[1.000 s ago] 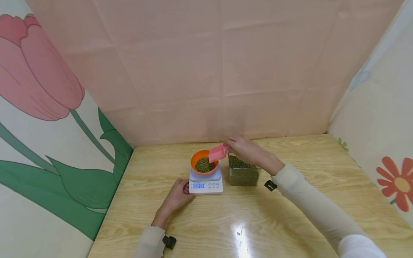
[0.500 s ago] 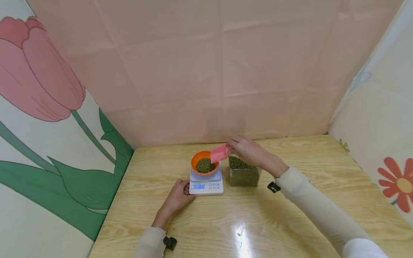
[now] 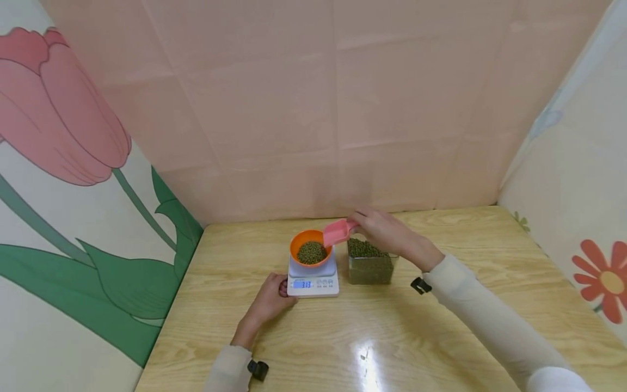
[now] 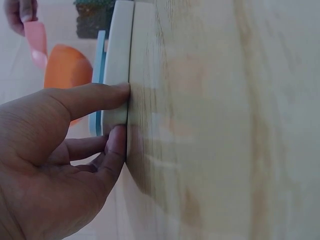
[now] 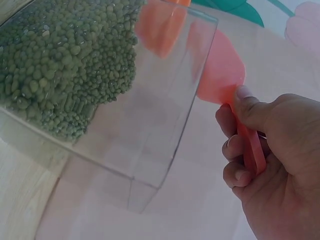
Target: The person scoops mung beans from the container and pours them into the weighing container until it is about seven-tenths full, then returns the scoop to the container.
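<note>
At far left I recorded a pink tulip picture (image 3: pixel 73 109), then a pale sleeve (image 3: pixel 227 367) with a black clip (image 3: pixel 258 369). The left hand (image 3: pixel 266 301) was at the scale's (image 3: pixel 325 293) near left corner: thumb against the front face, other fingers curled at the left side, a grip on that corner. The scale lay flat on the wooden table (image 3: pixel 313 343), its blue display (image 3: pixel 302 284) lit. On it I found the orange bowl (image 3: pixel 295 242), upright and partly filled with green beans (image 3: pixel 311 252).

To the right I noted the pink scoop (image 3: pixel 336 233), tilted, at the bowl's right rim; whether it touched the rim I could not tell. The right hand (image 3: pixel 382 226) held its handle, thumb pressed near the blade and fingers curled around. Below that hand, just right of the scale and apart from it, stood a clear box (image 3: pixel 370 272) with more beans. The right sleeve (image 3: pixel 490 316) carried another black clip (image 3: pixel 421 286). At far right I logged a red flower picture (image 3: pixel 612 282).
</note>
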Available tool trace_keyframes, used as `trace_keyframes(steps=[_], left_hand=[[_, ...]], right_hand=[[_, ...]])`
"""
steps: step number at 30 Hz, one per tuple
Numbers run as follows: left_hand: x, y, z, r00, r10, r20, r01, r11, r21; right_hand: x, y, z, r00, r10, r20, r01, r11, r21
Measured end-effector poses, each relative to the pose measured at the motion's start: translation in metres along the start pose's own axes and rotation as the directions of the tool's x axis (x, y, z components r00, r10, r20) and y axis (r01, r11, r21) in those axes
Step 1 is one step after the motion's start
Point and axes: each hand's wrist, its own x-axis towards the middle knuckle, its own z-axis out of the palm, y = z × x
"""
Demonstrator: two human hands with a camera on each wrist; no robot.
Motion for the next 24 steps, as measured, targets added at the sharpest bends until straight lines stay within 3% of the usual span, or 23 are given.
trace_keyframes(steps=[10, 24], left_hand=[[-0.001, 0.002, 0.000, 1.000, -0.004, -0.005, 0.004, 1.000, 0.004], [-0.001, 0.003, 0.000, 1.000, -0.009, -0.010, 0.009, 1.000, -0.010]], right_hand=[[-0.006, 0.000, -0.010, 1.000, 0.019, 0.015, -0.018, 1.000, -0.024], [-0.015, 0.004, -0.020, 1.000, -0.020, -0.022, 0.019, 0.997, -0.069]])
